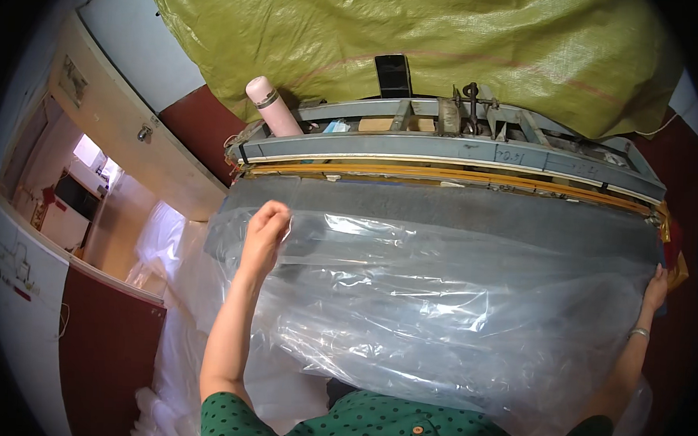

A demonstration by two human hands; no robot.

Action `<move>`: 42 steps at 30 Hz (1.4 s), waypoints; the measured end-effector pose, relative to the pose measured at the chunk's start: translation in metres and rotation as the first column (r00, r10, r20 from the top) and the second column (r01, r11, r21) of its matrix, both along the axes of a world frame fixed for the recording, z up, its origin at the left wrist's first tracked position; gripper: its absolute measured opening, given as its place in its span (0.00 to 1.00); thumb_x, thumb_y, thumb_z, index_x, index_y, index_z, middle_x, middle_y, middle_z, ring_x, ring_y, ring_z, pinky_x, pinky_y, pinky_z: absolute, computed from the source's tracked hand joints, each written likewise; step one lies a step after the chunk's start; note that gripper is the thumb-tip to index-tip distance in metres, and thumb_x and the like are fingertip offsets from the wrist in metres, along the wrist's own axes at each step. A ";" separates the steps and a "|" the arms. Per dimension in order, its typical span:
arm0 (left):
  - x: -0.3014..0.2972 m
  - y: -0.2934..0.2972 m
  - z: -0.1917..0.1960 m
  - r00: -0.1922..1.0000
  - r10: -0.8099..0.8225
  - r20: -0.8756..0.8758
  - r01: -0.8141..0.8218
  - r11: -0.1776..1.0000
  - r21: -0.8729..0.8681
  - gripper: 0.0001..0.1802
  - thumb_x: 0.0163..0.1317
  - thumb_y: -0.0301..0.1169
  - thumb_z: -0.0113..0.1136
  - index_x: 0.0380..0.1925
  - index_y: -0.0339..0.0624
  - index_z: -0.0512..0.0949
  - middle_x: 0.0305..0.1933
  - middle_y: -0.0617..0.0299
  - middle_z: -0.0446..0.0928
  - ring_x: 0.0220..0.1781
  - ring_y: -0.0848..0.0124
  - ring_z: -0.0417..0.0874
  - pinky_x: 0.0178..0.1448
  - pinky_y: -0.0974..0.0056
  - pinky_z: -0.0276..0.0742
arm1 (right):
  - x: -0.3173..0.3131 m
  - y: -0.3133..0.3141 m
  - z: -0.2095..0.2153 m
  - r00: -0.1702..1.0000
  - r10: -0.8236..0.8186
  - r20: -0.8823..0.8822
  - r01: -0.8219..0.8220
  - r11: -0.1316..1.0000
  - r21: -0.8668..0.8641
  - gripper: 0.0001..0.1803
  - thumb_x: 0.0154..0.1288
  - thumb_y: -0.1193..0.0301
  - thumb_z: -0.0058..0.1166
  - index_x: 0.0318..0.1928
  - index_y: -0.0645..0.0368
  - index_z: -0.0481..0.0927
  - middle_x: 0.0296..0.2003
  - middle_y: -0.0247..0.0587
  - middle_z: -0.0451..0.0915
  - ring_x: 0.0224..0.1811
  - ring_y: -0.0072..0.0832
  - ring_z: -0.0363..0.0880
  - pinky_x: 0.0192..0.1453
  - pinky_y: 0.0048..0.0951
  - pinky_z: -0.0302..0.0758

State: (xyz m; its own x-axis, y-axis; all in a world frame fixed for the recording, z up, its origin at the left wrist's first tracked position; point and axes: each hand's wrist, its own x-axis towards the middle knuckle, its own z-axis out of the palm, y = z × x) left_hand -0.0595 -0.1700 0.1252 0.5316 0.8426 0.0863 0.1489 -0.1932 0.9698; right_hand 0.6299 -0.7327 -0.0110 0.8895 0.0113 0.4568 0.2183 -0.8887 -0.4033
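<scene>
A wide sheet of clear plastic film (408, 298) lies over a grey padded work surface (443, 203) and drapes down toward my body. My left hand (267, 228) is closed in a fist above the film's far left part, its fingers gripping the film's edge. At the right end of the surface my right hand (656, 289) pinches the film's right edge, fingers pressed together. Along the far side of the grey surface runs a long metal-framed sealing machine (445, 150), with orange strips (436, 173) along its front.
A pink thermos flask (274, 109) and a black phone (393, 76) stand on the machine frame. Behind hangs a yellow-green woven sheet (419, 34). More plastic film (168, 350) heaps at the left, near an open door (127, 122). A metal clamp (470, 110) rises from the frame.
</scene>
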 end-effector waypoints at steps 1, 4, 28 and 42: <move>0.002 0.009 -0.002 0.996 0.017 -0.086 -0.017 1.000 0.002 0.05 0.60 0.28 0.52 0.28 0.37 0.73 0.26 0.68 0.73 0.29 0.80 0.74 0.29 0.73 0.67 | 0.006 -0.001 -0.004 0.999 0.035 -0.014 -0.034 0.998 0.057 0.22 0.68 0.52 0.35 0.41 0.58 0.72 0.35 0.50 0.77 0.39 0.46 0.75 0.40 0.39 0.69; 0.035 0.026 -0.047 0.894 0.128 -0.429 0.137 0.834 0.535 0.06 0.54 0.31 0.59 0.24 0.39 0.75 0.26 0.61 0.77 0.27 0.64 0.77 0.30 0.63 0.70 | 0.042 -0.068 -0.004 0.967 0.200 -0.157 -0.119 0.903 0.414 0.19 0.67 0.54 0.41 0.39 0.58 0.74 0.31 0.41 0.77 0.36 0.33 0.75 0.39 0.31 0.69; 0.047 0.095 -0.038 0.875 0.375 0.306 -0.421 0.901 0.100 0.06 0.63 0.31 0.45 0.28 0.45 0.68 0.19 0.70 0.63 0.19 0.82 0.62 0.22 0.76 0.61 | -0.026 0.075 0.070 0.912 0.252 0.322 -0.409 0.525 0.746 0.06 0.62 0.73 0.48 0.29 0.60 0.74 0.22 0.32 0.74 0.26 0.21 0.72 0.33 0.24 0.70; 0.043 0.210 -0.134 0.877 0.399 0.267 -0.462 0.855 0.237 0.09 0.64 0.33 0.49 0.27 0.42 0.69 0.25 0.72 0.63 0.28 0.81 0.58 0.33 0.76 0.57 | -0.010 0.187 0.027 0.945 0.116 0.304 -0.281 0.762 0.583 0.10 0.52 0.69 0.60 0.28 0.63 0.78 0.26 0.43 0.75 0.26 0.34 0.75 0.33 0.31 0.71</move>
